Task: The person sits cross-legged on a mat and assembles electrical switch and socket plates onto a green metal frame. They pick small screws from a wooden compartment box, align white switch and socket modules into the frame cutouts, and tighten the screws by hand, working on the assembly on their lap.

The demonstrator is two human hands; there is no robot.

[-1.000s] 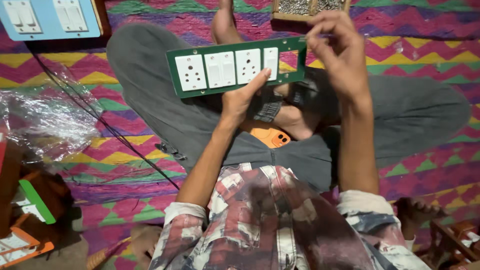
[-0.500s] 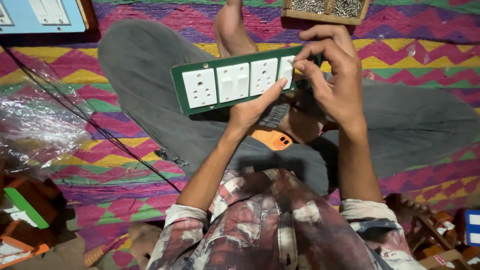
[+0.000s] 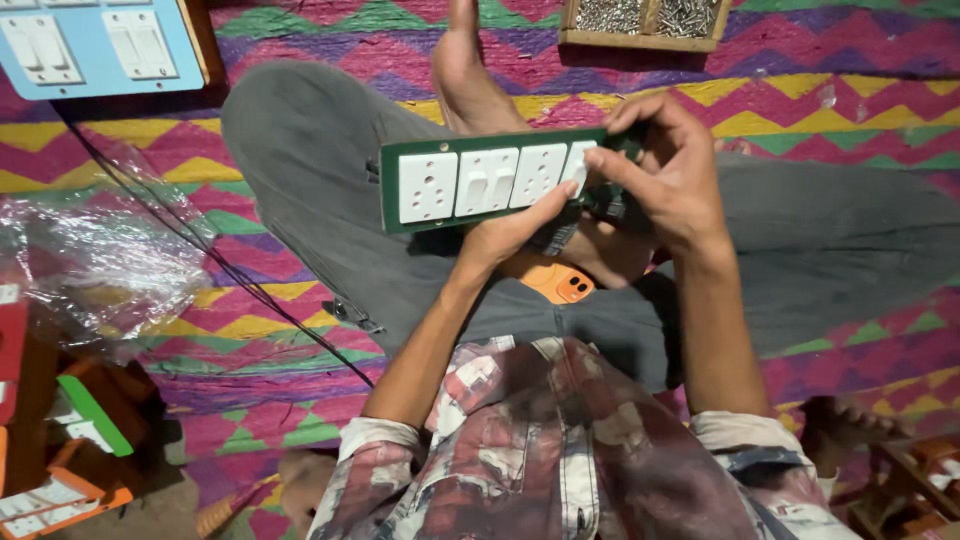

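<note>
Switchboard panel (image 3: 490,180) (green, white sockets) gripped by left hand (image 3: 515,228) underneath, right hand (image 3: 665,175) pinching its end.

The right end of the green switch panel (image 3: 480,180) is hidden under the right hand (image 3: 665,175), so its last white module shows only partly. The palm of the left hand (image 3: 515,230) is hidden below the panel's lower edge. The orange phone (image 3: 560,283) on the lap is mostly covered. The blue switch board (image 3: 95,45) and the wooden tray of screws (image 3: 645,20) are cut by the top edge. The screws are too small to tell apart.
</note>
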